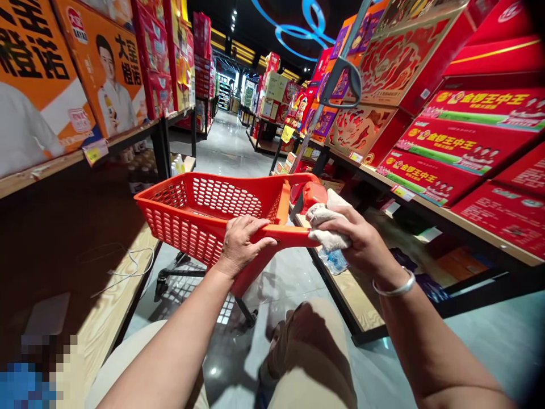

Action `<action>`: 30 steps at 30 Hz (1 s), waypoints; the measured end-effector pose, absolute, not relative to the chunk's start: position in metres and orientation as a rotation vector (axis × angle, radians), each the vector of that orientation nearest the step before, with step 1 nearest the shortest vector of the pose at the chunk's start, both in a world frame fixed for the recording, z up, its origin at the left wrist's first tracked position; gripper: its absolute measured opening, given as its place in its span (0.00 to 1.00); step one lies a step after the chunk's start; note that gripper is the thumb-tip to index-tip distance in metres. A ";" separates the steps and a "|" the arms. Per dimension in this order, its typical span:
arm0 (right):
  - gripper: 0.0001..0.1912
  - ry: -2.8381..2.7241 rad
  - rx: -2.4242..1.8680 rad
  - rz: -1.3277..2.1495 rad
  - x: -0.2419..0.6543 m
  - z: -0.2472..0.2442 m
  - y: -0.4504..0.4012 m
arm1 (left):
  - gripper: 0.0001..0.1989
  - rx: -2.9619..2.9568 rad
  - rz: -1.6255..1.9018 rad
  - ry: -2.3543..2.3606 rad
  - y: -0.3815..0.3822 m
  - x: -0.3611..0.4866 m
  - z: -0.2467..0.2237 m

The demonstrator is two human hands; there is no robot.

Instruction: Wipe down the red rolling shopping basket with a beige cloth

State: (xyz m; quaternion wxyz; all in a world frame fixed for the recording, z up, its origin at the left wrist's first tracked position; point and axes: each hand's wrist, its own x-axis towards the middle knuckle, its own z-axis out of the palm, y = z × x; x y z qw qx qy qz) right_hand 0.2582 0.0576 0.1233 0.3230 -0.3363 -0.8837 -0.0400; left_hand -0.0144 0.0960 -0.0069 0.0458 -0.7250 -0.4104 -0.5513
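A red plastic shopping cart [204, 227] with perforated walls stands in front of me, its basket pointing left. My left hand [244, 241] rests over the cart's near rim, fingers bent over the edge and thumb toward the right. At the handle end, my right hand [357, 236] has its fingers wrapped round a whitish cloth [326, 224], which touches the handle. Just behind the cloth is a red plastic part [314, 195] of the handle. The basket shows nothing inside.
Shelves with orange boxes [102, 68] line the left; a white cable [134, 264] lies on the lower board. Red gift boxes [455, 142] fill the right shelf. A grey pole with a loop handle [340, 82] leans there. An aisle [230, 136] runs ahead.
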 end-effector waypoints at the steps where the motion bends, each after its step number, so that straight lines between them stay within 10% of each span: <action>1: 0.08 -2.353 -0.859 -0.174 0.253 0.124 0.047 | 0.26 -2.209 -1.681 -1.259 0.096 -0.014 -0.007; 7: 0.21 -2.710 -0.868 -0.421 0.239 0.135 0.020 | 0.24 -2.212 -1.685 -1.296 0.096 -0.010 -0.006; 13: 0.14 -2.701 -0.793 -0.298 0.243 0.144 0.052 | 0.24 -2.197 -1.699 -1.288 0.095 -0.005 -0.007; 18: 0.38 -2.648 -0.796 -0.006 0.220 0.165 0.097 | 0.24 -2.191 -1.695 -1.303 0.092 -0.003 -0.007; 30: 0.18 -2.777 -1.293 -0.078 0.159 0.151 0.229 | 0.25 -2.190 -1.685 -1.268 0.091 -0.003 -0.010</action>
